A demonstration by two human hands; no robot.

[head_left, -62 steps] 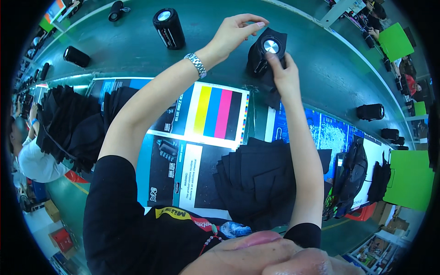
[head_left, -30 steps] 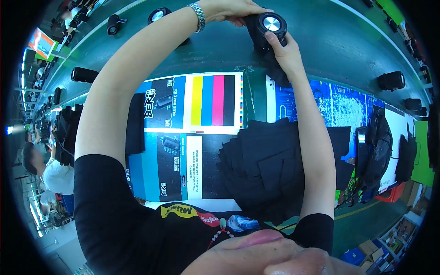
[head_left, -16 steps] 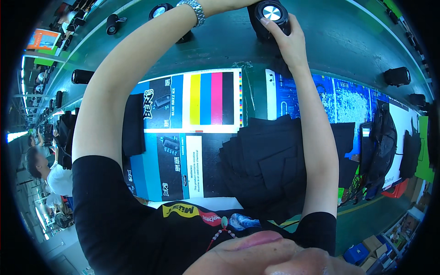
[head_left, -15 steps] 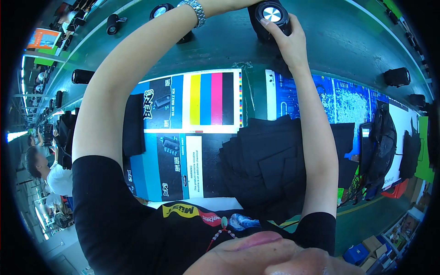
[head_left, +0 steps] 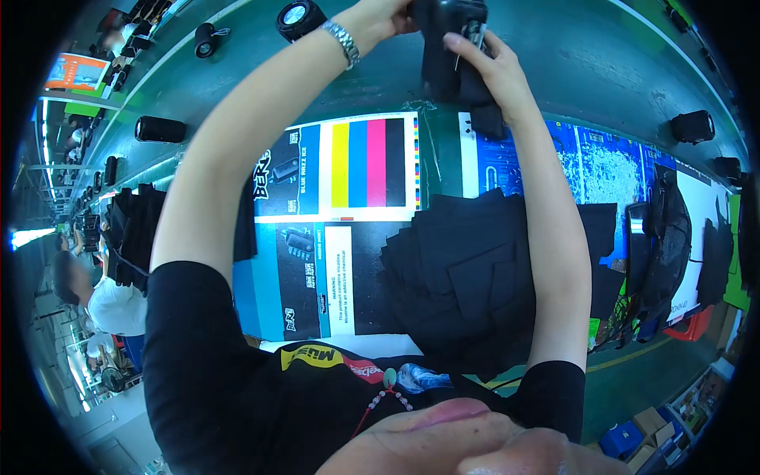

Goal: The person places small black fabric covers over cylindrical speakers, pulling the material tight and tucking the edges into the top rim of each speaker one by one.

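1. The left hand point(head_left: 385, 17) reaches to the far edge of the scene and grips the left side of a black pouch point(head_left: 455, 59); a metal watch point(head_left: 343, 43) sits on its wrist
2. The right hand point(head_left: 484, 65) clasps the right side of the same pouch, fingers curled over its front, a small cord or clip showing between them
3. The pouch is held between both hands above the far part of the green worktop point(head_left: 602, 71), its lower end hanging down toward a blue printed sheet point(head_left: 602, 166)
4. Just left of the left wrist a black cylinder speaker point(head_left: 298, 19) stands on the worktop; another speaker point(head_left: 159, 129) lies on its side farther left, and one more point(head_left: 693, 126) sits far to the right
5. Nearer, between the arms, lies a printed sheet with colour bars point(head_left: 368, 162)
6. A stack of black fabric pouches point(head_left: 467, 277) lies near the person's chest, to the right of the sheets
7. Another pile of black fabric point(head_left: 134, 233) lies at the left edge, beside another person in a white top point(head_left: 119, 305)
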